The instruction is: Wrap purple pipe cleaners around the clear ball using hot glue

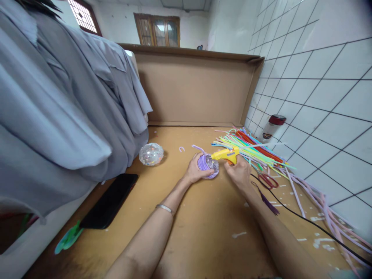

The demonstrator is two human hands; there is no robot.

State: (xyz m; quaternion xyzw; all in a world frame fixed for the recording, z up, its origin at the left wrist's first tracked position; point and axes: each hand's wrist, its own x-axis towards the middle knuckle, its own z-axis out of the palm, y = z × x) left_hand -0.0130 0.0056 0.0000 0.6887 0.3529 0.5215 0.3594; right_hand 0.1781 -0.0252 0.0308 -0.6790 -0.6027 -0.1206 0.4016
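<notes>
My left hand (pixel 195 169) is wrapped round a clear ball partly wound with purple pipe cleaner (pixel 205 162); a loose purple end sticks up toward the back left. In my right hand (pixel 240 170) is a yellow hot glue gun (pixel 225 154), a long pale glue stick coming out of its back. The gun's nozzle meets the upper side of the ball, though I cannot tell whether it touches. Away to the left, a second clear faceted ball (pixel 151 154) with small coloured bits rests on the table.
Many coloured pipe cleaners (pixel 252 145) lie at the back right, near red-handled scissors (pixel 267 180), a purple tassel (pixel 269 203) and a lidded jar (pixel 273 126). A black cord (pixel 305 219) crosses the right side. A black phone (pixel 110 200) and hanging grey shirts (pixel 58 97) are left; cardboard (pixel 192 89) stands behind.
</notes>
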